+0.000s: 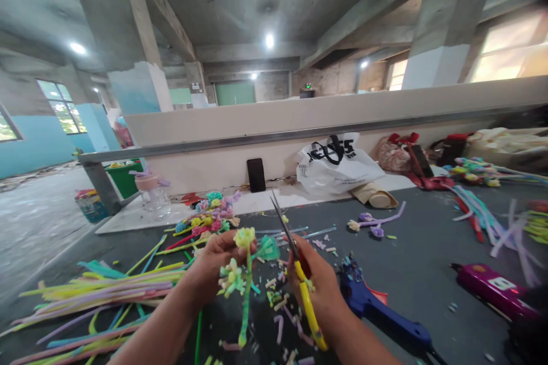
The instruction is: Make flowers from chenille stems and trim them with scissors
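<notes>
Yellow-green flower stem is hanging below the left hand's pinching fingers; right hand is gripping scissors right of the stem.

On the white bag, large black letters are printed; the word is partly covered by the black handles, and only a closing "SS" can be made out. Smaller black characters below the word, and lines of fine print at the bag's left side, are too small to be read. On the magenta tool, a white label is borne, its mark too blurred to be told. A lit green sign and a pale sign on a pillar are seen in the background, their markings illegible.
</notes>
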Action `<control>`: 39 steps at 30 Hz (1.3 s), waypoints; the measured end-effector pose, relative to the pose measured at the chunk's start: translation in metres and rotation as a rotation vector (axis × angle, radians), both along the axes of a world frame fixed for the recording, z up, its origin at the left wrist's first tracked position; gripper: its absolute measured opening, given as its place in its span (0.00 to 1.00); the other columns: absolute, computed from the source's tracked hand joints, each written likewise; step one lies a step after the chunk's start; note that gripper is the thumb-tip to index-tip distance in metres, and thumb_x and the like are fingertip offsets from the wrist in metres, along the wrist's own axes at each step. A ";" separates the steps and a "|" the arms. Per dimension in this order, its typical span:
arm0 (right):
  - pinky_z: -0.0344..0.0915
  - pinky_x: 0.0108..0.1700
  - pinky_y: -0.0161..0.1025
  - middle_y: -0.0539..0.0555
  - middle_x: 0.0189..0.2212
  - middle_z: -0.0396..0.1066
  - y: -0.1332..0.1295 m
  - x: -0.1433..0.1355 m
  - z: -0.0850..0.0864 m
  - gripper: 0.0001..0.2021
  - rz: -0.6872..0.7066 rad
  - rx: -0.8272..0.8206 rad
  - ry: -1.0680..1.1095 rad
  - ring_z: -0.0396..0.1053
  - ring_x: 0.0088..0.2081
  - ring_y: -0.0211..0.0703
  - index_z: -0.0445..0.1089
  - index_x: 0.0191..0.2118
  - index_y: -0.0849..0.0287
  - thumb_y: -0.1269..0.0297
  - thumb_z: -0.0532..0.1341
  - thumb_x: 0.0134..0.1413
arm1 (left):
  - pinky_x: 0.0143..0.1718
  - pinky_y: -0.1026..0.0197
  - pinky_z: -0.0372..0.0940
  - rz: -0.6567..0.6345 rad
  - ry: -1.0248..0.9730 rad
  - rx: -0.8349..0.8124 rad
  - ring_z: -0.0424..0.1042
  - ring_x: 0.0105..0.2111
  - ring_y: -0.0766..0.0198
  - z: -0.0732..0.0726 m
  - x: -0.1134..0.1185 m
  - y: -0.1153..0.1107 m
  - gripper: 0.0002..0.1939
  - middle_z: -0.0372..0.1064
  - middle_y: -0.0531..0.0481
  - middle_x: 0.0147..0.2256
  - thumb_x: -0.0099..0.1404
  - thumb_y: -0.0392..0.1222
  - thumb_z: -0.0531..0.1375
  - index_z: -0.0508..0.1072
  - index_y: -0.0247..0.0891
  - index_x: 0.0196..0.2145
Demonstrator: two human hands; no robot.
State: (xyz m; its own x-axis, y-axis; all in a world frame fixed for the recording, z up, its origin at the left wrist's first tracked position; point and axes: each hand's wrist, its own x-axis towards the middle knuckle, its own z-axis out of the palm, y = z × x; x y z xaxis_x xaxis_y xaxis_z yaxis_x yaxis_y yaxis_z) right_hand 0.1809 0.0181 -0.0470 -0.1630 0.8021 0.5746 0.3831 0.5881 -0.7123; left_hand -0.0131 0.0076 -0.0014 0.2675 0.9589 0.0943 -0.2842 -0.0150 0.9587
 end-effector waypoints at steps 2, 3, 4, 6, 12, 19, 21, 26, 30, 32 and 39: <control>0.65 0.34 0.33 0.48 0.33 0.68 0.001 0.001 0.000 0.25 0.019 -0.001 -0.023 0.66 0.31 0.38 0.60 0.49 0.53 0.77 0.53 0.41 | 0.21 0.67 0.57 -0.027 -0.040 -0.011 0.62 0.20 0.70 0.000 0.000 -0.001 0.12 0.64 0.52 0.22 0.46 0.44 0.66 0.71 0.33 0.25; 0.64 0.36 0.34 0.49 0.34 0.68 0.001 0.002 0.000 0.25 0.040 -0.001 -0.035 0.66 0.33 0.39 0.60 0.49 0.53 0.77 0.53 0.41 | 0.21 0.67 0.58 -0.042 -0.057 -0.009 0.63 0.20 0.70 -0.001 -0.001 -0.001 0.12 0.64 0.52 0.23 0.45 0.45 0.66 0.71 0.33 0.24; 0.64 0.38 0.35 0.50 0.36 0.68 0.000 0.002 0.000 0.25 0.062 0.004 -0.046 0.67 0.35 0.40 0.60 0.49 0.52 0.76 0.53 0.41 | 0.22 0.66 0.59 -0.054 -0.076 -0.002 0.63 0.21 0.70 -0.002 -0.001 -0.001 0.12 0.64 0.52 0.24 0.45 0.44 0.66 0.71 0.33 0.24; 0.63 0.40 0.37 0.51 0.38 0.68 -0.002 0.001 0.002 0.25 0.108 0.007 -0.079 0.66 0.38 0.42 0.60 0.49 0.52 0.76 0.54 0.41 | 0.23 0.65 0.61 -0.054 -0.107 0.010 0.64 0.22 0.70 -0.007 -0.002 0.001 0.11 0.64 0.52 0.25 0.44 0.44 0.67 0.72 0.33 0.23; 0.63 0.42 0.39 0.53 0.40 0.66 -0.008 0.000 0.005 0.27 0.120 0.015 -0.208 0.65 0.41 0.44 0.59 0.50 0.51 0.75 0.55 0.40 | 0.22 0.65 0.63 -0.002 -0.063 -0.031 0.65 0.20 0.69 -0.012 -0.004 0.003 0.11 0.65 0.52 0.22 0.44 0.44 0.67 0.73 0.34 0.23; 0.62 0.43 0.40 0.53 0.42 0.66 -0.005 0.002 0.003 0.28 0.109 0.055 -0.201 0.64 0.42 0.44 0.59 0.50 0.52 0.76 0.55 0.38 | 0.18 0.68 0.59 -0.017 -0.106 0.102 0.62 0.17 0.72 -0.015 -0.006 0.000 0.12 0.63 0.54 0.20 0.51 0.47 0.63 0.70 0.35 0.23; 0.62 0.42 0.38 0.52 0.40 0.66 -0.003 0.001 0.002 0.28 0.110 0.060 -0.139 0.64 0.40 0.43 0.59 0.50 0.53 0.78 0.53 0.38 | 0.17 0.68 0.57 -0.039 -0.187 0.083 0.61 0.16 0.72 -0.021 -0.005 0.000 0.12 0.62 0.55 0.19 0.52 0.49 0.62 0.69 0.36 0.25; 0.61 0.44 0.40 0.53 0.40 0.65 -0.005 -0.001 0.002 0.26 0.112 0.056 -0.179 0.64 0.41 0.44 0.59 0.50 0.53 0.75 0.55 0.39 | 0.17 0.67 0.57 -0.035 -0.189 -0.006 0.60 0.16 0.72 -0.025 0.006 -0.002 0.12 0.63 0.54 0.21 0.51 0.48 0.62 0.70 0.36 0.27; 0.61 0.43 0.41 0.53 0.41 0.63 -0.012 -0.003 0.006 0.28 0.116 0.028 -0.258 0.64 0.41 0.45 0.57 0.51 0.51 0.74 0.57 0.39 | 0.18 0.68 0.55 0.029 -0.113 0.022 0.58 0.17 0.72 -0.014 0.013 -0.007 0.13 0.61 0.55 0.19 0.49 0.48 0.64 0.68 0.35 0.22; 0.62 0.42 0.41 0.53 0.40 0.63 -0.014 -0.003 0.008 0.28 0.100 0.012 -0.283 0.64 0.40 0.44 0.56 0.51 0.50 0.74 0.56 0.40 | 0.18 0.68 0.54 0.047 -0.068 0.026 0.57 0.17 0.72 -0.009 0.015 -0.009 0.14 0.60 0.55 0.18 0.49 0.49 0.64 0.69 0.35 0.22; 0.62 0.42 0.43 0.54 0.42 0.62 -0.014 -0.004 0.003 0.29 0.029 -0.007 -0.307 0.63 0.41 0.46 0.55 0.52 0.48 0.74 0.56 0.40 | 0.17 0.67 0.54 0.026 -0.103 0.057 0.57 0.14 0.73 -0.014 0.019 -0.010 0.10 0.60 0.56 0.19 0.54 0.45 0.60 0.68 0.36 0.26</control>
State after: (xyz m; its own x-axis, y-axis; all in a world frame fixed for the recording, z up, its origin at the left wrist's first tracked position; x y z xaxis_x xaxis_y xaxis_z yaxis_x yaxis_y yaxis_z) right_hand 0.1770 0.0041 -0.0442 -0.3506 0.7985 0.4893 0.5640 0.5971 -0.5703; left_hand 0.0056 -0.0020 -0.0158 0.2287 0.9577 0.1748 -0.3798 -0.0775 0.9218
